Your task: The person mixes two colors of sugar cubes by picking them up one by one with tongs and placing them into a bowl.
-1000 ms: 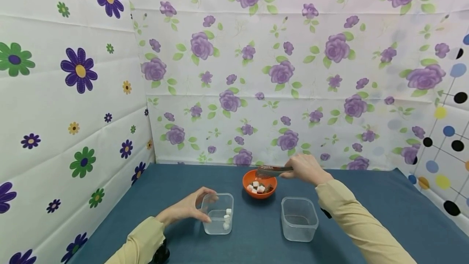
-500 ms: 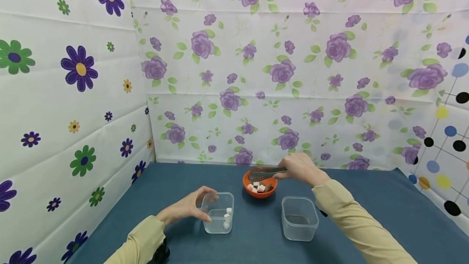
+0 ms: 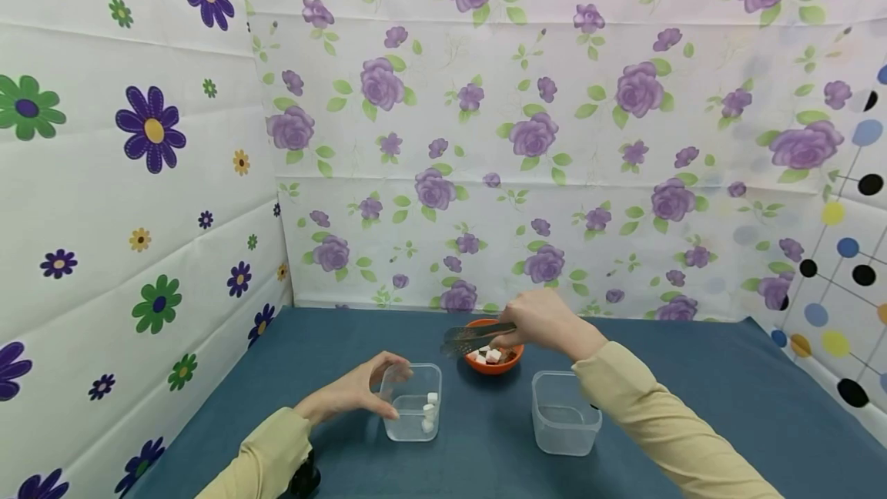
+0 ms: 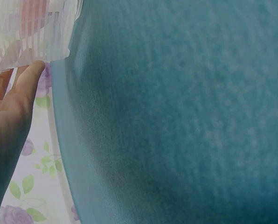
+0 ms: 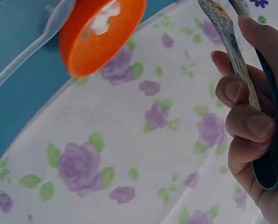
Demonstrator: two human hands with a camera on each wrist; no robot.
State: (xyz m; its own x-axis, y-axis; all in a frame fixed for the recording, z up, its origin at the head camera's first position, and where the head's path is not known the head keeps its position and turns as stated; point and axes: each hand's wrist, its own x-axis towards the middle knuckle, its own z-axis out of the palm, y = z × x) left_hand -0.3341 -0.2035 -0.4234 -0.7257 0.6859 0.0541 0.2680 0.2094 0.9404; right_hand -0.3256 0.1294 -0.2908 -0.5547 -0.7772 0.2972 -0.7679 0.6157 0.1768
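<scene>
My left hand (image 3: 356, 390) grips the left side of a clear plastic container (image 3: 402, 428), thumb in front and fingers behind. Several white cubes (image 3: 429, 411) lie along the right of that container. My right hand (image 3: 543, 323) holds metal tongs (image 3: 474, 337), whose perforated tips hang over the left rim of an orange bowl (image 3: 500, 368). White cubes (image 3: 493, 356) and brown pieces are inside the bowl. In the right wrist view the fingers wrap the tongs (image 5: 238, 58); whether anything is between the tips I cannot tell. The left wrist view shows the container (image 4: 59, 39) above my fingers.
A second clear container (image 3: 564, 437) stands on the right, below my right forearm, with no pieces visible in it. The blue cloth (image 3: 485, 453) covers the table. Floral sheets (image 3: 443, 129) rise at the back and sides.
My right hand has moved left with the tongs, so their tips went from above the bowl to past its left rim. The left hand and its container stay put.
</scene>
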